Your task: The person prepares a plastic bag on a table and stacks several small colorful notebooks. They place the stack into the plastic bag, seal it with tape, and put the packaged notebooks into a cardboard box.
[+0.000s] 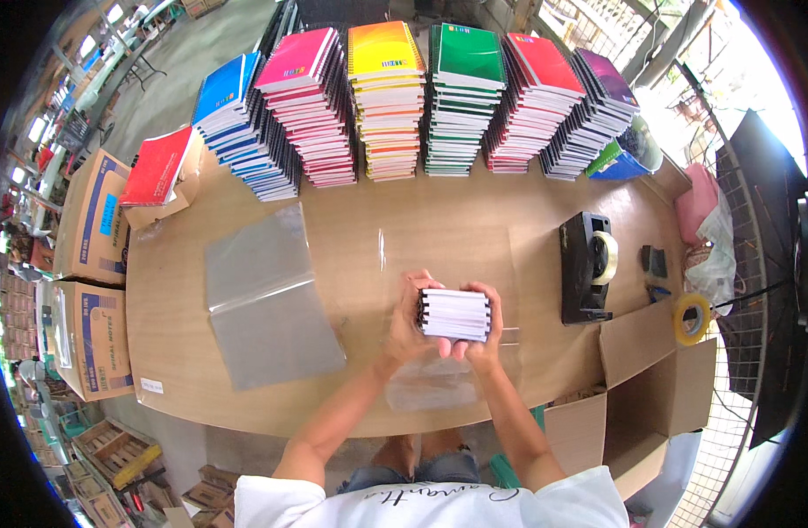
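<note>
A small stack of spiral notebooks (457,314) is gripped between my two hands above the middle of the table, its white page edges facing up. My left hand (407,319) wraps its left side, and my right hand (487,327) wraps its right side, with fingertips showing below it. The covers are mostly hidden. Beneath my hands, a clear plastic sheet or bag (435,392) lies on the table. More clear plastic bags (274,295) lie flat to the left.
Tall notebook stacks in blue (245,128), pink (307,106), yellow (388,101), green (465,97), red (536,101) and purple (588,110) line the table's far side. Right: a black tape dispenser (578,268), a tape roll (691,319) and an open carton (637,374). Left: closed cartons (96,334).
</note>
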